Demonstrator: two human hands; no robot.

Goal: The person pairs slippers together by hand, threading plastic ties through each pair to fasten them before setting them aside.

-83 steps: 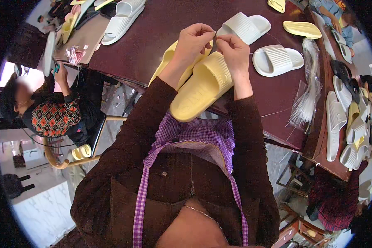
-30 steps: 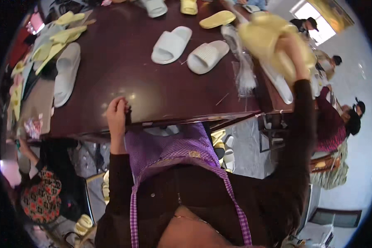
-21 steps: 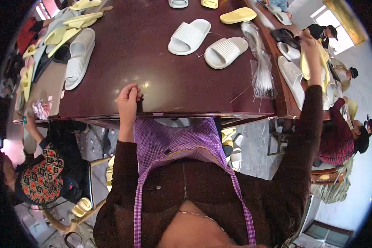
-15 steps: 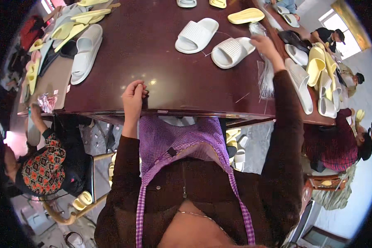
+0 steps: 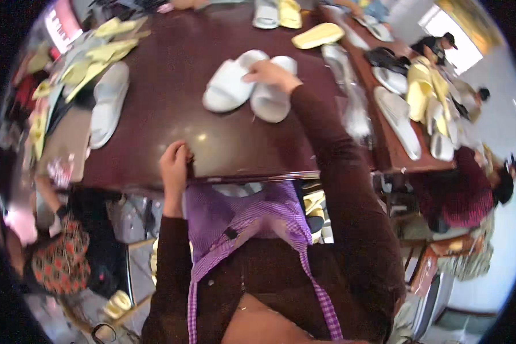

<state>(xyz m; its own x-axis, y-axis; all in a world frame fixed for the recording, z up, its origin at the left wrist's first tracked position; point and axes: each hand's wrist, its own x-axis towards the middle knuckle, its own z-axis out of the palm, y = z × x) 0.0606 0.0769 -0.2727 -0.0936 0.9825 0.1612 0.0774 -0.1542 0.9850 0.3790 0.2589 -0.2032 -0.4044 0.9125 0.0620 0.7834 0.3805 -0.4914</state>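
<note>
Two white slippers lie side by side on the dark red table, the left slipper (image 5: 223,92) touching or nearly touching the right slipper (image 5: 270,109). My right hand (image 5: 272,74) reaches across the right slipper. Its fingers are closed at the gap between the pair, blurred by motion; what they pinch is hidden. Close to the table's front edge, my left hand (image 5: 175,165) is curled with thumb and fingers pressed together. Anything inside it is too small to make out, and it is apart from the slippers.
Right of the pair lies a bundle of thin clear strips (image 5: 358,112). A yellow slipper (image 5: 318,35) is farther back. Piled slippers line both sides, including yellow ones (image 5: 419,89) at right and a white pair (image 5: 109,106) at left. Other people sit around the table.
My right hand has moved left from the toe of the right slipper to between the pair. The two slippers have come closer together and nearer to me. My left hand stays curled; the view has shifted.
</note>
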